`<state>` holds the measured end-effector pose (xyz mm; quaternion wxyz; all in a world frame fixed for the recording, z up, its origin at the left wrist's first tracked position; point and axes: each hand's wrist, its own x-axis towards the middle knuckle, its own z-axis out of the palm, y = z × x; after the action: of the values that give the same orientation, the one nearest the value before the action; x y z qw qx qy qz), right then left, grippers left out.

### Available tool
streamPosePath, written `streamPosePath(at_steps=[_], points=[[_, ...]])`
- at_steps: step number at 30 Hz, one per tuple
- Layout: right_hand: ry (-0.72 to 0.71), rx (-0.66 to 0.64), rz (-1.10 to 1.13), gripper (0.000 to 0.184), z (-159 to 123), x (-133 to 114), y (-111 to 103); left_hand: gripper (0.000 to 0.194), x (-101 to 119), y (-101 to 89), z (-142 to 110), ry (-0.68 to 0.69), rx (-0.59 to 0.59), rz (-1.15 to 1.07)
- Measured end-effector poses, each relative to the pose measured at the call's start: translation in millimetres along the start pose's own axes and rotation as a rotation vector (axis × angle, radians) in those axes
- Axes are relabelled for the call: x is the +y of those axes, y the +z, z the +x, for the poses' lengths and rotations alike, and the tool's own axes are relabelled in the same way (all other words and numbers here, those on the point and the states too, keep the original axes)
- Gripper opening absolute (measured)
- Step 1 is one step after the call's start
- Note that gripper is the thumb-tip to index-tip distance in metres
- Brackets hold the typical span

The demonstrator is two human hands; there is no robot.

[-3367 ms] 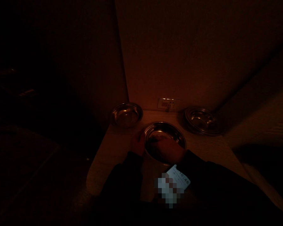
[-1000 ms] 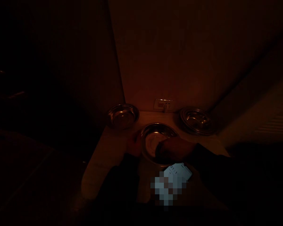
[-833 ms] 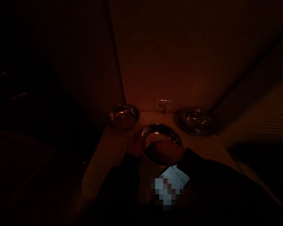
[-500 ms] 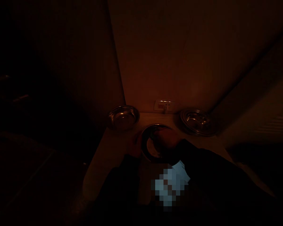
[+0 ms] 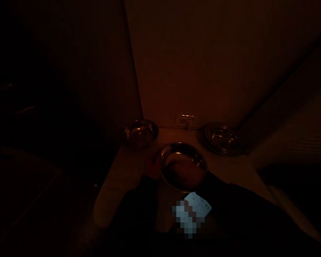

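The scene is very dark. A shiny metal bowl (image 5: 178, 146) stands on the light wooden table in front of me. My left hand (image 5: 152, 167) is closed at the bowl's left rim, steadying it from outside. Inside the bowl, over its near half, lies my right hand (image 5: 188, 173), with the fingers curled down toward the bottom. Whatever those fingers hold is lost in shadow. Just below the bowl, a phone (image 5: 199, 205) with a lit screen shows the time; part of it is blurred out.
A second metal bowl (image 5: 141, 123) sits at the table's back left corner. Several stacked metal dishes (image 5: 220, 129) stand at the back right. A wall socket (image 5: 186, 120) with something plugged in is behind the table (image 5: 109, 200).
My right hand has moved from the far right side of the bowl toward its near side, uncovering the back rim. My left hand has stayed at the left rim.
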<state>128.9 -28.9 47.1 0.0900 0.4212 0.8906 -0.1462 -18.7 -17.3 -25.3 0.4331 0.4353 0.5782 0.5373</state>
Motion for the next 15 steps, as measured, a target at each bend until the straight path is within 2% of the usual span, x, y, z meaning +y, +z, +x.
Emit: streamPosePath(at_steps=[2, 5, 10, 15], points=[[0.055, 0.042, -0.012, 0.028, 12, -1, 0, 0.029, -1, -0.9, 1, -0.012, -0.009, -0.022], [0.126, 0.08, -0.03, 0.027, 21, 13, -5, 0.03, -3, -1.8, 1, -0.003, -0.02, -0.048], [0.221, 0.095, -0.071, 0.026, 13, 41, -8, 0.029, 2, -1.4, -1, -0.047, -0.004, 0.002], [0.268, 0.131, -0.051, 0.028, 13, 37, 0, 0.028, 11, -0.3, -3, -0.045, -0.003, 0.047]])
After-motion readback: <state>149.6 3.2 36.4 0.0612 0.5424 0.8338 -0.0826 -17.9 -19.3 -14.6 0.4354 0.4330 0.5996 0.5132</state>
